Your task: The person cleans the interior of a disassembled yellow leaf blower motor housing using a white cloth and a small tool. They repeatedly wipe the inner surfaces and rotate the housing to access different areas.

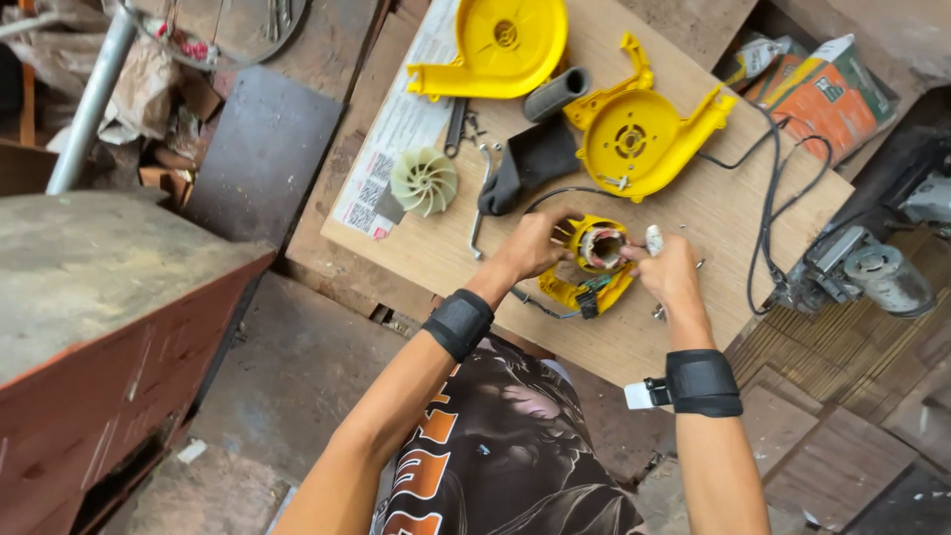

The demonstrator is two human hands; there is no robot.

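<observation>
My left hand (532, 247) grips the left side of a yellow motor housing (594, 260) with copper windings showing in its round opening. My right hand (670, 269) holds the housing's right side, and a small pale tool handle (653, 239) sticks up from its fingers. Both hands hover over a wooden board (684, 203). Black wristbands sit on both wrists. Wires trail from the housing's lower end.
On the board lie two yellow blower casing halves (500, 45) (639, 134), a pale fan impeller (424, 181), a black grip part (530, 160), a wrench (479, 203) and a black cable (768, 213). An orange box (827, 94) and a grey power tool (862, 267) sit at right; a red cabinet (89, 327) at left.
</observation>
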